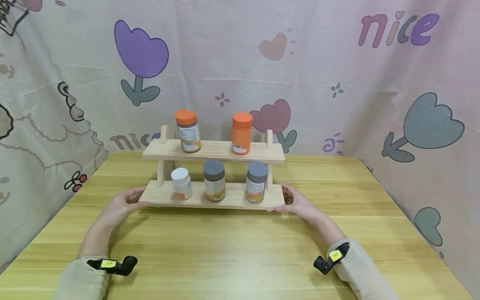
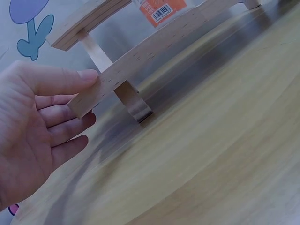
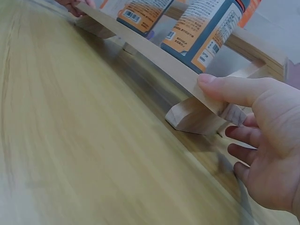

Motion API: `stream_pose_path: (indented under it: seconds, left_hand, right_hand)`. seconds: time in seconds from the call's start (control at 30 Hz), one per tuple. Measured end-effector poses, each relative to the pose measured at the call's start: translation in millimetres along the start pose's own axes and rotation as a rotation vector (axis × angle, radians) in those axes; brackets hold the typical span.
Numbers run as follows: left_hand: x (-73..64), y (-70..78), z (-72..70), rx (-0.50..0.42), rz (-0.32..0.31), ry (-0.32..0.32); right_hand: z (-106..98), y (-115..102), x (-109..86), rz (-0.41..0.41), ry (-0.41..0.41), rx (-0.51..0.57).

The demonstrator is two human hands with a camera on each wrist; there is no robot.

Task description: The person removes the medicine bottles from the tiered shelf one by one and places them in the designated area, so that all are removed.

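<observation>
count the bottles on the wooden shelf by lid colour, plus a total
Orange-lidded bottles: 2
Grey-lidded bottles: 2
White-lidded bottle: 1
Total on the wooden shelf: 5

Mid-frame, a two-tier pale wooden rack bears an orange-lidded round jar, an orange plastic bottle, a small white bottle patched orange, and two grey-lidded round jars, apparently blue-grey-bodied in the dim right wrist view. Upper left, a purple tulip patterns pale cloth; below, a yellow-brown grained tabletop.
</observation>
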State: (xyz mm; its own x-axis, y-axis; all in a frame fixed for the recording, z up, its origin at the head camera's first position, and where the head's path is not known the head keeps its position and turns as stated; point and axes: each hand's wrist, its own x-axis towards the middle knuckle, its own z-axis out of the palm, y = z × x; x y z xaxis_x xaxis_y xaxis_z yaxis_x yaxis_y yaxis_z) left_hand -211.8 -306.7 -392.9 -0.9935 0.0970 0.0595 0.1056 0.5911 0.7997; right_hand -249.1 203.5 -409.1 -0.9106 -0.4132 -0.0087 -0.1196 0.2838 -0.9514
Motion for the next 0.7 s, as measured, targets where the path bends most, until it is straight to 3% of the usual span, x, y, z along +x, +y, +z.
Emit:
stream_pose_path:
  seconds: [0.37, 0.7]
  left_hand:
    - [-0.4, 7.8, 11.0, -0.049, 0.020, -0.041]
    - [2.7, 4.5, 11.9, -0.054, 0.021, -0.087]
  right_hand:
    - [-19, 7, -9.6, -0.015, -0.038, 0.003]
    - [-23, 7, -15.2, -0.034, -0.041, 0.002]
